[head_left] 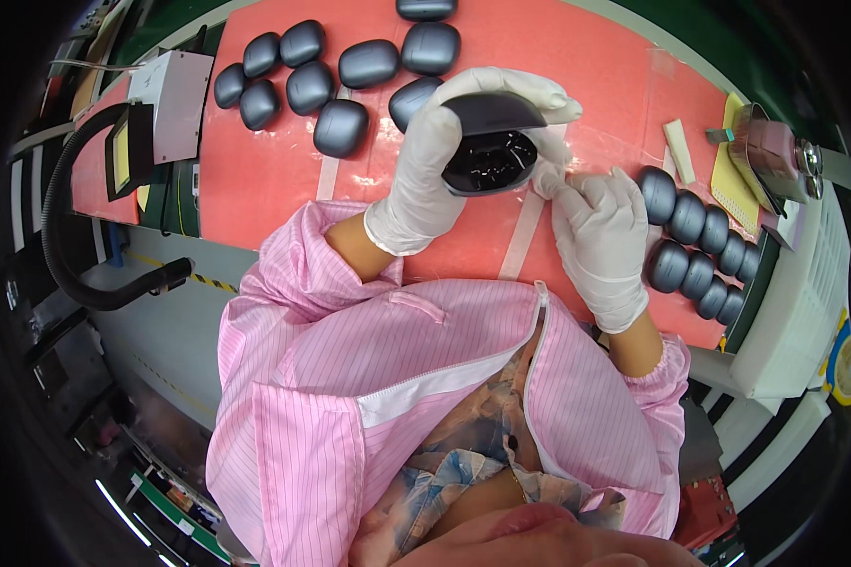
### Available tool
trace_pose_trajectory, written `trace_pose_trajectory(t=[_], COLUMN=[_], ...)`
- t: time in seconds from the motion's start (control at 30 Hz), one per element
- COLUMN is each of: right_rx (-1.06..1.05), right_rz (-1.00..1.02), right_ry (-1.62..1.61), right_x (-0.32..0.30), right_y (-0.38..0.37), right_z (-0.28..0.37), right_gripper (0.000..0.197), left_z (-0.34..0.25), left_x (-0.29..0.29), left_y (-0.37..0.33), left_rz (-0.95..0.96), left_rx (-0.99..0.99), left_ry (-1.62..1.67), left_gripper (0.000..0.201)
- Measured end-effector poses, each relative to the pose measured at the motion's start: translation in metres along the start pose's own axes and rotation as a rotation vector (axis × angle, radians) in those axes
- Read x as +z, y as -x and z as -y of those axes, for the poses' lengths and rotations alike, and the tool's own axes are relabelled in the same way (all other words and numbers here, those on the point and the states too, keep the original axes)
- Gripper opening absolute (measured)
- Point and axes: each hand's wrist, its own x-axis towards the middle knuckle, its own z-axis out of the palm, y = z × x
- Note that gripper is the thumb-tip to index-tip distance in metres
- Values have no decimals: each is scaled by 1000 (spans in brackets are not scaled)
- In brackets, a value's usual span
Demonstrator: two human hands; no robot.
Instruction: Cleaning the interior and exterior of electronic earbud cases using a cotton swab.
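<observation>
An open dark grey earbud charging case [494, 163] is held over the red work mat, its lid tipped up and its glossy black inside showing. My left hand [424, 175], in a white glove, wraps round the case from the left, with fingers reaching over behind the lid. My right hand [603, 227], also gloved, is close to the right side of the case. Its fingers are curled and pinched together near the left fingertips. Whatever they may hold is too small or hidden to make out.
Several closed cases [341, 128] lie scattered at the far left and middle of the red mat [284, 203]. More closed cases [687, 217] stand in two rows at right, near a white strip [678, 151], a yellow notepad [733, 184] and a pump bottle [775, 146]. A grey box [172, 104] and black flexible arm [52, 217] stand at left.
</observation>
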Motion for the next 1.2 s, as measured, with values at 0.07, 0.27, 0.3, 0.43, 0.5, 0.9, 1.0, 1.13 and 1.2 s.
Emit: trace_pose_trajectory(t=[0.07,0.27,0.3,0.43,0.5,0.9,1.0,1.13,1.2], right_rx=[48,155,57,-65,21,-1,-56,-195,-116], right_rz=[92,-380,-385,-402,-221,-383,-292,-167,-127], right_ry=[-185,-563,-495,37,130,-285,-333,-661,-674], right_x=[2,-19,-22,-11,-28,-28,-26,-29,-26], right_y=[4,-12,-21,-40,-44,-35,-42,-32,-23], right_z=[-6,22,30,60,47,39,55,58,51], right_gripper=[27,25,26,41,38,33,32,28,28], left_z=[2,2,10,11,13,8,7,-1,1], left_x=[4,3,4,7,7,6,3,2,-3], left_y=[1,4,3,4,4,2,4,1,0], left_rz=[-27,-49,-101,-129,-154,-66,-153,-93,-17], left_rx=[9,-2,55,96,160,142,138,17,129], left_ry=[20,9,3,-30,-112,214,-119,147,66], left_gripper=[99,92,90,85,86,73,86,86,89])
